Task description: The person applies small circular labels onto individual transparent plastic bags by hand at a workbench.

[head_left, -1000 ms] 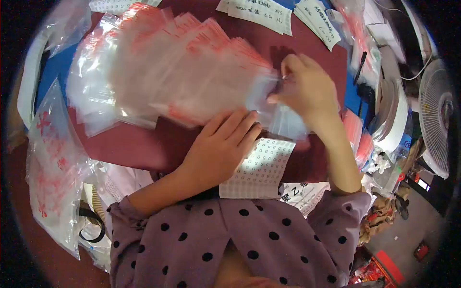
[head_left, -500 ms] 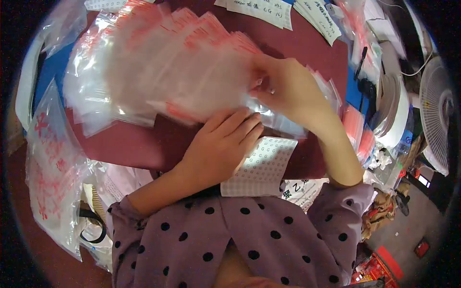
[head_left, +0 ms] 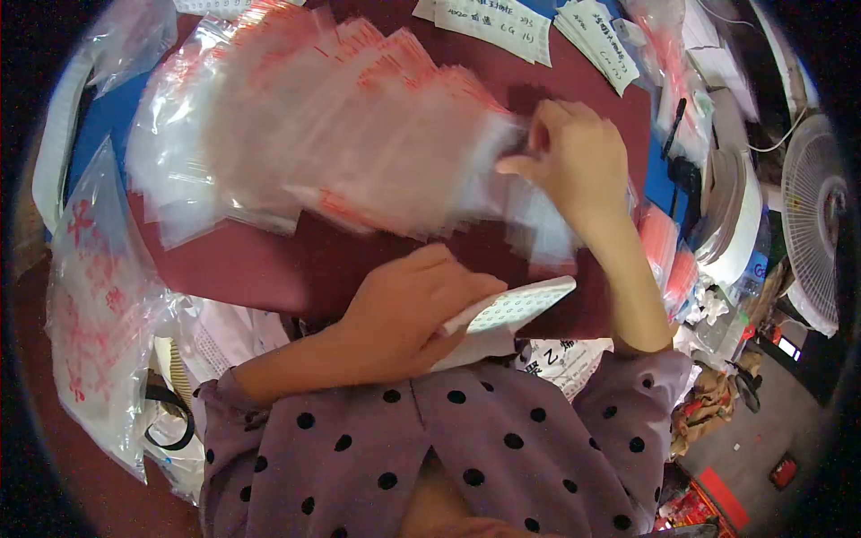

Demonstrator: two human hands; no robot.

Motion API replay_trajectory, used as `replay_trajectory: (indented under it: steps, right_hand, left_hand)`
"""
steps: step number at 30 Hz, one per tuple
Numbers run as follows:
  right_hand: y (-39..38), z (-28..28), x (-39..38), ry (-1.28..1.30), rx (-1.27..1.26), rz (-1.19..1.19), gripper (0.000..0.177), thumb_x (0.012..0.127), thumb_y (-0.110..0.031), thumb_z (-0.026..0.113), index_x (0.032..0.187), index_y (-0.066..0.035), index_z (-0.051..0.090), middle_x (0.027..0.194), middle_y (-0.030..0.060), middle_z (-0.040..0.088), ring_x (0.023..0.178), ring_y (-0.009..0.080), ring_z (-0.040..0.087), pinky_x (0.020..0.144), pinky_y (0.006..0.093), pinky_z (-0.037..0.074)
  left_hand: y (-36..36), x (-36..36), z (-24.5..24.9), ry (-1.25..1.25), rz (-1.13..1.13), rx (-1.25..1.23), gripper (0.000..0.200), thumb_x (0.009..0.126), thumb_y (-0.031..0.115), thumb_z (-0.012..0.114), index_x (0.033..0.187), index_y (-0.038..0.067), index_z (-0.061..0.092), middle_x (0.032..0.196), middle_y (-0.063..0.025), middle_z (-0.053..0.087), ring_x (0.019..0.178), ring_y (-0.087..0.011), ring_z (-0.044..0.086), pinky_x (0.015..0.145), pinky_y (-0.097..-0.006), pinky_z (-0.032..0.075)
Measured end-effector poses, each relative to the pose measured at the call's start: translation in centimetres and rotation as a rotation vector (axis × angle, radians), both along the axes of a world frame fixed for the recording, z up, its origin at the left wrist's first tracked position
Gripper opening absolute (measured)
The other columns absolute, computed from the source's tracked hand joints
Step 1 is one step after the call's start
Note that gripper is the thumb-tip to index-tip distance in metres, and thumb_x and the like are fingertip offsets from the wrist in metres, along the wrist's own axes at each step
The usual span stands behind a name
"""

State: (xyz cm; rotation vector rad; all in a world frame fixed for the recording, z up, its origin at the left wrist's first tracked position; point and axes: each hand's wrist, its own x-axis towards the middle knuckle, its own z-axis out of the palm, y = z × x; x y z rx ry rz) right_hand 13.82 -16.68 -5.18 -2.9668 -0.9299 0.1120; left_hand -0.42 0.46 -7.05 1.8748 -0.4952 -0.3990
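Note:
My left hand is closed on a stack of small white label sheets printed with rows of the letter G. The stack is tilted up near the table's front edge. Above the table at right, my right hand has its thumb apart from its curled fingers, and nothing shows in the gap. It is slightly blurred. Beneath and beside it lie clear zip bags. To its left spreads a wide fan of overlapping clear zip bags with red closure strips.
Handwritten paper slips lie at the far edge of the dark red table. A large clear bag with red print is at left. Packs of red-edged bags and a white fan stand at right.
My left hand has drawn back toward me from the bags and tipped the label sheets up. My right hand has shifted up and right, off the bag it was touching.

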Motion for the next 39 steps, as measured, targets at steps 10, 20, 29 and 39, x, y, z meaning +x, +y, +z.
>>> replay_trajectory:
  steps: [10,20,29,39]
  right_hand:
    - [-2.6,1.9,-6.8,0.704,0.592,-0.018,0.020,0.078,-0.014,0.065,0.088,0.000,0.053,0.079,0.0171,0.057,0.069,0.0339,0.058,0.059,0.0381,0.044]
    - [-2.1,2.3,-8.3,0.229,0.643,0.075,0.024,0.072,0.004,0.061,0.095,0.000,0.056,0.096,0.0155,0.054,0.085,0.0305,0.054,0.070,0.0337,0.046]
    - [-2.0,1.1,-9.3,0.284,0.740,0.078,0.024,0.071,0.010,0.061,0.091,-0.001,0.056,0.089,0.0133,0.052,0.082,0.0300,0.055,0.068,0.0338,0.046]
    - [-2.0,0.8,-9.6,0.020,0.397,0.454,0.037,0.069,-0.003,0.059,0.105,0.004,0.057,0.100,0.0148,0.055,0.084,0.0313,0.057,0.067,0.0357,0.049]
  left_hand:
    - [-1.6,0.3,-1.0,0.280,0.469,-0.449,0.023,0.088,0.012,0.055,0.106,-0.002,0.056,0.074,-0.0103,0.062,0.066,-0.0086,0.056,0.058,-0.0242,0.044]
    - [-2.4,0.4,0.3,0.253,0.518,-0.351,0.020,0.090,0.013,0.053,0.095,-0.004,0.062,0.068,-0.0027,0.059,0.064,-0.0022,0.047,0.055,-0.0204,0.041]
    - [-2.4,-0.1,0.0,0.207,0.464,-0.276,0.025,0.093,0.013,0.045,0.099,-0.005,0.061,0.069,-0.0070,0.060,0.062,-0.0054,0.051,0.056,-0.0221,0.042]
    - [-1.3,0.3,-0.5,0.481,0.562,-0.546,0.024,0.093,0.013,0.045,0.097,-0.003,0.061,0.066,-0.0059,0.059,0.059,-0.0051,0.050,0.054,-0.0229,0.042]
